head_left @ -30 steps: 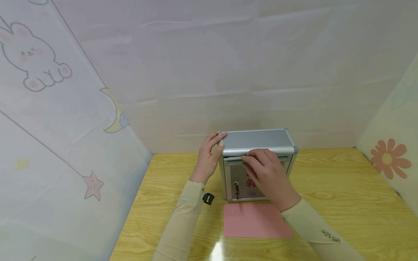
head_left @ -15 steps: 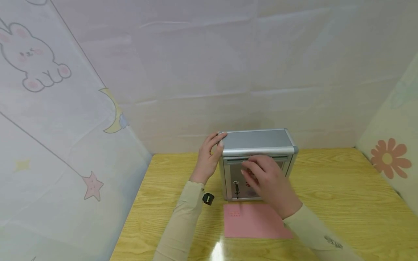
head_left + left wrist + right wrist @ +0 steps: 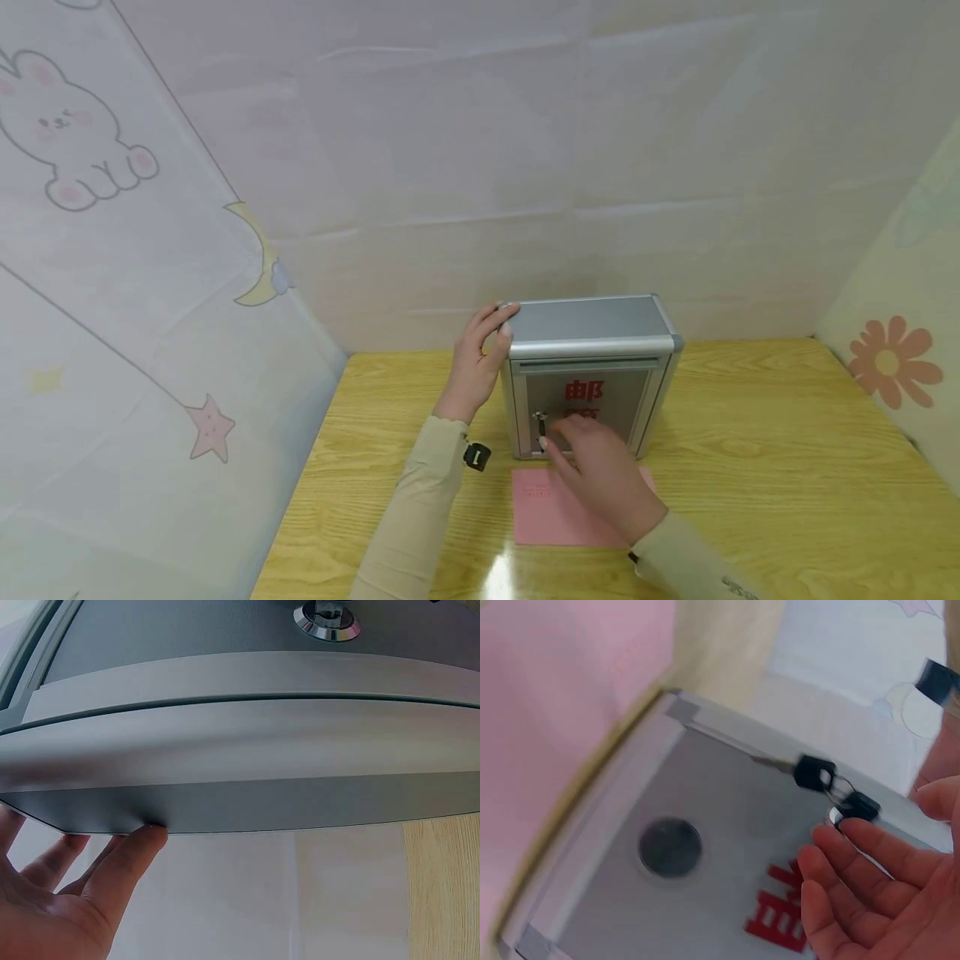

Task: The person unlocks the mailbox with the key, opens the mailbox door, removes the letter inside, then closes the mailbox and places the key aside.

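Observation:
A grey metal mailbox (image 3: 596, 319) with red characters stands upright on the table. My left hand (image 3: 472, 367) rests on its left side and top corner, thumb against the side panel in the left wrist view. At the mailbox front, my right hand (image 3: 600, 475) is beside the keys, fingers loosely bent. In the right wrist view, one black-headed key (image 3: 860, 808) sits at the lock, close to the right fingertips, with a second key (image 3: 814, 772) linked by a ring. The thumb appears apart from the fingers. The slot flap (image 3: 588, 365) lies flush.
A pink envelope (image 3: 540, 521) lies flat on the wooden table (image 3: 780, 467) before the mailbox, partly covered by the right hand. Behind stands a pale fabric backdrop (image 3: 465, 150), with printed panels at both sides. A round dark disc (image 3: 670, 847) is on the mailbox door.
My right hand has let go of the slot flap and moved down to the keys. The flap, slightly lifted a second ago, now sits flush. My left hand stays put.

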